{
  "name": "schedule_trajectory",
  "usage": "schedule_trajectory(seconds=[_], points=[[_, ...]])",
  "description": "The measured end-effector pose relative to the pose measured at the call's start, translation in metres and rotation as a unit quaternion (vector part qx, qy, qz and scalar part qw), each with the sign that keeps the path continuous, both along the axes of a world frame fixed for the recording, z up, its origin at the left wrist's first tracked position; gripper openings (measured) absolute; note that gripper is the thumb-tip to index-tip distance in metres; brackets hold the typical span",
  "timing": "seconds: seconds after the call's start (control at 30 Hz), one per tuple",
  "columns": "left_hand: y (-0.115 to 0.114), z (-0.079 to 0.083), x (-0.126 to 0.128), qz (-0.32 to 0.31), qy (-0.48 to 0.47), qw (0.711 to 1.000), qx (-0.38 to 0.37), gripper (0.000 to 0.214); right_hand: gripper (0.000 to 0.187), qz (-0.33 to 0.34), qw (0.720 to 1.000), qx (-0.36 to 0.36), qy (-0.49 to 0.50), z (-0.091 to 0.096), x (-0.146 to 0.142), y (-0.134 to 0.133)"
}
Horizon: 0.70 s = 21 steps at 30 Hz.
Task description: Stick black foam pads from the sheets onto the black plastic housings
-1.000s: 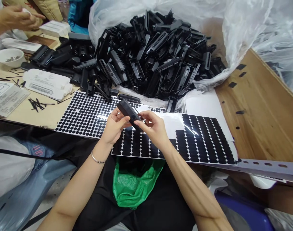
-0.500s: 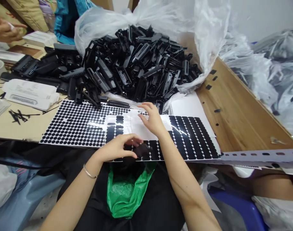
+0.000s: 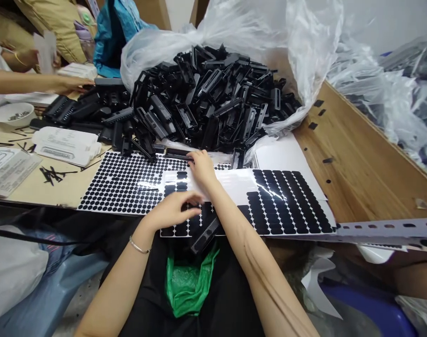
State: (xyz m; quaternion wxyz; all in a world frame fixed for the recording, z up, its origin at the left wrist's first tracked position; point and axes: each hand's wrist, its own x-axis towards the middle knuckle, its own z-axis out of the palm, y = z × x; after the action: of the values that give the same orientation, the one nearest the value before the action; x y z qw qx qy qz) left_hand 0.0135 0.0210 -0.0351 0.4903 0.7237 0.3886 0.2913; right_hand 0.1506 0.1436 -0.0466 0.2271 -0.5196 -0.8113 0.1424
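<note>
My left hand point(image 3: 174, 209) hovers over the sticker sheet with curved fingers and thumb apart, nothing between them. Just below its fingertips, a black plastic part with a ribbed face point(image 3: 205, 234) is tilted above the green plastic bag point(image 3: 188, 290) at my lap. My right hand point(image 3: 203, 171) reaches forward to the foot of the heap, its fingers closed at the right end of a long black plastic part point(image 3: 178, 154). Under my arms lies a sheet of black oblong stickers point(image 3: 283, 201), partly peeled to white backing. A sheet of round black stickers point(image 3: 120, 187) lies to its left.
A large heap of black plastic parts point(image 3: 213, 98) spills from a clear plastic bag point(image 3: 248, 28). White printed cards point(image 3: 66, 144) and a white bowl point(image 3: 13, 114) are at left, near another person's arm point(image 3: 31, 82). A wooden board point(image 3: 354, 173) stands at right.
My right hand has moved left, onto the long black part. The dark part by my left fingers, blurred before, now shows clearly lower down. Another person's arm has come in at left.
</note>
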Motion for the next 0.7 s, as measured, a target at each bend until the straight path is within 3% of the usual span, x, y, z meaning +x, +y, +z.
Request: schedule_trajectory(seconds=[0.1,0.2,0.27,0.37,0.47,0.53,0.63,0.7], points=[[-0.005,0.004,0.003,-0.142,0.058,0.988,0.025,0.015,0.024,-0.026,0.999,0.017,0.033,0.005,0.005,0.001],[-0.006,0.008,0.002,-0.155,0.045,0.987,-0.017,0.02,0.021,-0.049,0.993,0.048,0.098,0.016,0.015,-0.004],[-0.005,0.009,0.001,-0.11,0.025,0.993,-0.037,0.023,0.017,-0.051,0.979,0.061,0.186,0.026,0.021,-0.011],[0.0,0.006,-0.002,0.063,-0.006,0.998,-0.003,0.018,0.013,-0.014,0.951,0.023,0.307,0.045,0.033,-0.025],[0.005,-0.001,-0.005,0.258,-0.059,0.963,0.044,0.018,0.014,0.039,0.947,-0.019,0.317,0.061,0.046,-0.041],[0.007,-0.004,-0.008,0.328,-0.084,0.937,0.089,0.036,0.012,0.079,0.958,-0.029,0.274,0.065,0.052,-0.05],[0.008,-0.005,-0.009,0.335,-0.019,0.926,0.176,0.06,0.01,0.149,0.963,-0.068,0.212,0.059,0.056,-0.062],[0.008,-0.003,-0.007,0.266,0.053,0.946,0.179,0.046,0.011,0.157,0.955,-0.108,0.227,0.051,0.056,-0.07]])
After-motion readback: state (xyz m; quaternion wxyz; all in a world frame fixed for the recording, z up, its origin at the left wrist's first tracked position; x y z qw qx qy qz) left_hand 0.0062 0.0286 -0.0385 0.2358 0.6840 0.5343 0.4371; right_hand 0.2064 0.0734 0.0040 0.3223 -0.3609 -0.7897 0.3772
